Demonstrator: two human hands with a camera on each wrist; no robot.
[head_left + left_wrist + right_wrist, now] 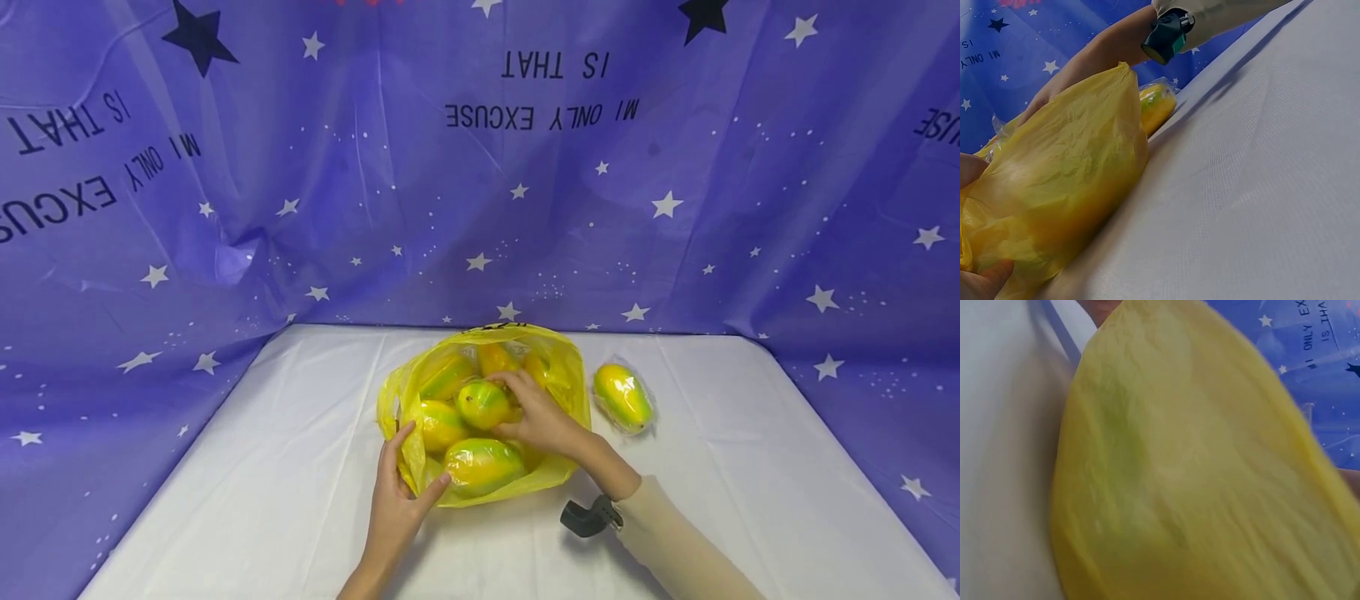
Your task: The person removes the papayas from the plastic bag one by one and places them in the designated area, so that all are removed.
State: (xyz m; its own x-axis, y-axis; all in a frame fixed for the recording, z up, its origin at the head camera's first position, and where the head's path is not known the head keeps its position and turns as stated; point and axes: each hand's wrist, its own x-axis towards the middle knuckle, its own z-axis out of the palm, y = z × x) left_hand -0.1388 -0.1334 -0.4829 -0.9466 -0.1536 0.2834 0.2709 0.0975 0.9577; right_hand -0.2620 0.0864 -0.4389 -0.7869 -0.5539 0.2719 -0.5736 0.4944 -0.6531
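Observation:
A yellow plastic bag [387, 402] stands wide open on the table, with several yellow-green mangoes in clear wrap inside it. My left hand [396, 504] holds the bag's near left rim, thumb at the inner side and fingers along the outer side. Reaching in from the right, my right hand [546, 423] grips a mango [482, 403] near the middle of the bag. Just below it lies another wrapped mango [484, 467]. From the right wrist, the bag's side [1179, 456] hides that hand's fingers and the fruit.
One wrapped mango [624, 398] lies on the white-covered table [720, 517], right of the bag. A dark wrist-worn device [591, 517] sticks out from the right sleeve. A purple star-printed curtain [480, 225] hangs behind the table and along its sides.

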